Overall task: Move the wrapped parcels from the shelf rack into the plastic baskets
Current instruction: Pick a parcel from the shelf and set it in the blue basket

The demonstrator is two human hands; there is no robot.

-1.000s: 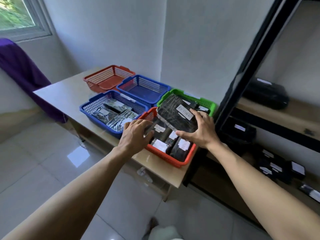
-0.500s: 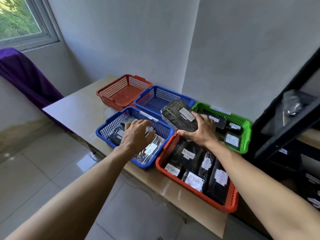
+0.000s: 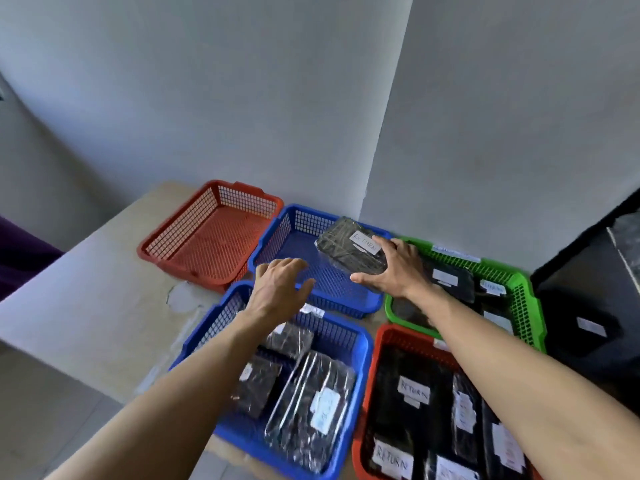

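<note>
The wrapped parcel point(image 3: 349, 247) hangs tilted over the back blue basket point(image 3: 304, 221), close to its right wall. The right hand point(image 3: 394, 268) holds it by one end, fingers point(image 3: 382, 242) on top and thumb below. The left hand point(image 3: 277, 285) is spread open over the basket's front and holds nothing. The wrap looks shiny, so it may slip. Let go too near the wall, it could catch the rim and tip into the green basket point(image 3: 519, 285) next door.
</note>
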